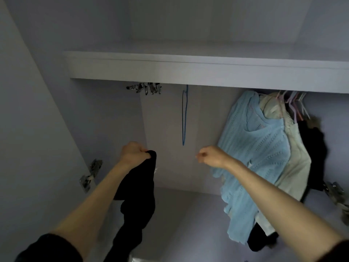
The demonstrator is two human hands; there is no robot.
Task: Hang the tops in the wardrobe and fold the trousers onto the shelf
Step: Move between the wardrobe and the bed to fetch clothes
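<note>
Our left hand (133, 153) is clenched around the top edge of a black garment (138, 195), which hangs down from the fist along the forearm and runs out of view at the bottom of the frame. We cannot tell whether it is a top or trousers. Our right hand (211, 156) is raised level with the left and well apart from it, fingers curled in with nothing between them.

Between the two hands and farther back, a blue hanger (184, 118) dangles bare against the wardrobe's pale back panel (166, 129). Above the left hand, a cluster of metal clip hangers (146, 88) sits bunched up just beneath the shelf (188, 70) that spans the wardrobe overhead.

Just beyond the right hand, and partly behind its wrist, a light blue knitted top (255, 154) hangs. Beside that, farther right, hangs a cream top (296, 163), then a dark garment (315, 148), with a bunch of pale pink and white hangers (296, 104) above them.

Left of the left hand, a metal door hinge (90, 174) is fixed to the wardrobe's side wall.
</note>
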